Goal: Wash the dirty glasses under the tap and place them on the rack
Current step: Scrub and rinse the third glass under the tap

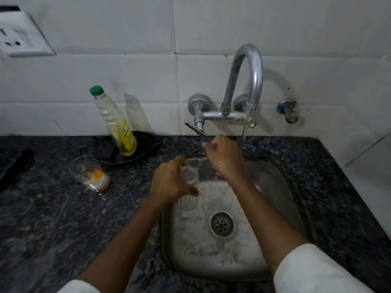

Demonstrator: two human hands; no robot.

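Over the sink (273, 182) our left hand (171, 182) grips a glass (190, 176); our right hand (222, 155), fingers curled, reaches the tap lever (194, 128), its hold unclear.

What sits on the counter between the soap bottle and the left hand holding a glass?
In the head view, a second glass with orange residue stands on the counter, left of a direct line between them.

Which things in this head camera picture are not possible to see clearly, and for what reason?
- Drying rack: nowhere in the head view, so outside the frame.
- Clear drinking glass in the left hand: mostly covered by fingers.
- Right hand: blurred; open or shut is unclear.
- Yellow soap bottle: label too small to read.
- White wall socket: cut by the left edge.
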